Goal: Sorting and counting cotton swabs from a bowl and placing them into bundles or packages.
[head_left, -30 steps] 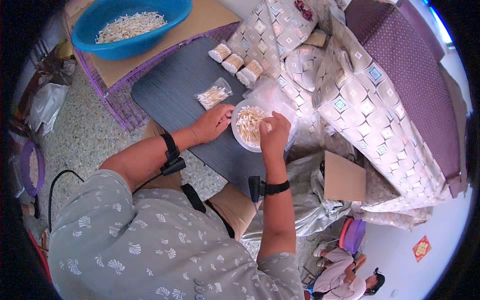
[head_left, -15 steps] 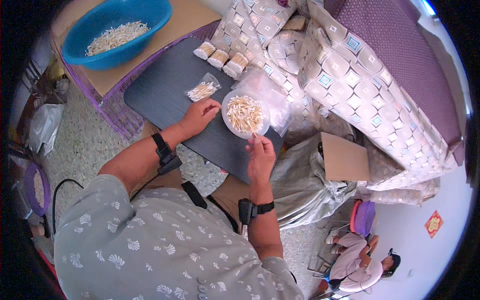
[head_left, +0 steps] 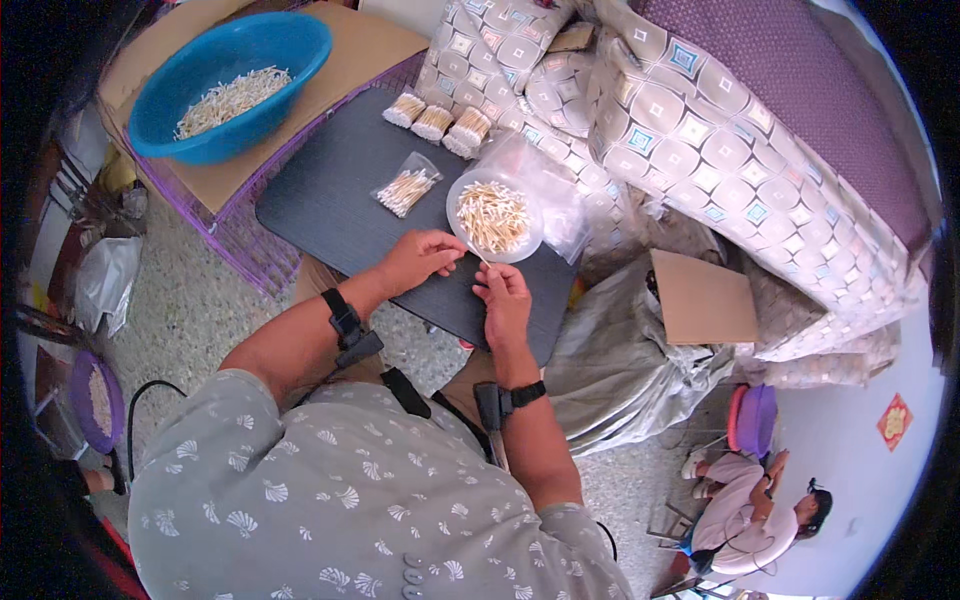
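Observation:
My right hand (head_left: 503,300) pinches a thin cotton swab (head_left: 481,257) between thumb and fingertips, just in front of the white round bowl (head_left: 455,190). Close to the swab's other end are the fingertips of my left hand (head_left: 420,258). Its thumb and fingers are drawn together; whether they grip the swab or something small is too fine to tell. Loose cotton swabs (head_left: 493,215) fill the bowl. Left of it lies a clear bag of cotton swabs (head_left: 408,186) on the dark tabletop (head_left: 320,190).
Three bundles of swabs (head_left: 432,122) line the table's far edge. Clear plastic bags (head_left: 560,215) lie beside the bowl. A blue basin (head_left: 160,145) of swabs rests on cardboard at far left. On the right are a cardboard piece (head_left: 703,297), patterned fabric (head_left: 740,180) and a seated person (head_left: 745,520).
My left hand has moved right, towards my right hand. My right hand has drawn back slightly from the bowl's rim with the swab, and the two hands now nearly meet.

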{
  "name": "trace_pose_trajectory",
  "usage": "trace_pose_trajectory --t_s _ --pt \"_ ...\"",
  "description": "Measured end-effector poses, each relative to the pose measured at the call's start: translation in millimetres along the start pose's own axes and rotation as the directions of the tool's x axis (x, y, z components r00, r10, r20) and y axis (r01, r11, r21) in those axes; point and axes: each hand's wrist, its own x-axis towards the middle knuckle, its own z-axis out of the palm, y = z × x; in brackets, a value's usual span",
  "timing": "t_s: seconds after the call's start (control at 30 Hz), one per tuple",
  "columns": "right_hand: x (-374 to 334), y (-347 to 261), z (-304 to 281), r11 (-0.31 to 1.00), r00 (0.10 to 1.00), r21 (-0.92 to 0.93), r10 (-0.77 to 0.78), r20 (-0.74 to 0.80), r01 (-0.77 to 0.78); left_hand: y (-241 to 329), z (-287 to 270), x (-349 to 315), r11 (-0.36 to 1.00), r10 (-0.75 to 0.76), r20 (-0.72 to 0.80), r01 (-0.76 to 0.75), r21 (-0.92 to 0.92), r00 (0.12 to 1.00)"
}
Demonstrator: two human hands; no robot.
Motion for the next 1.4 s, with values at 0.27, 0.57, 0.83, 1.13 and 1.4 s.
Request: trace_pose_trajectory --t_s 0.27,0.57,0.83,1.13,1.4 --pt "-9.6 5.8 6.6 0.982 0.991 -0.137 -0.122 0.054 0.128 4.7 -4.4 0.1 0.996 -0.060 0.033 0.061 -0.061 0.998" --pt "-5.2 26.0 8.1 0.825 0.958 -0.494 -0.280 0.065 0.275 2.1 -7.1 1.4 0.993 -0.066 0.071 0.072 -0.091 0.995" --pt "-10.0 17.9 16.9 0.738 0.941 -0.601 -0.330 0.076 0.307 0.1 -8.5 0.1 1.000 -0.026 0.063 0.026 -0.008 0.998" --pt "-8.1 13.1 14.7 0.553 0.853 -0.677 -0.472 0.224 0.485 11.1 -4.3 -1.7 0.998 -0.027 0.059 0.024 0.051 0.998" --pt "-17.2 4.8 17.3 0.619 0.904 -0.676 -0.389 0.178 0.400 14.2 -2.9 -6.1 0.990 -0.031 0.062 0.022 0.137 0.998"
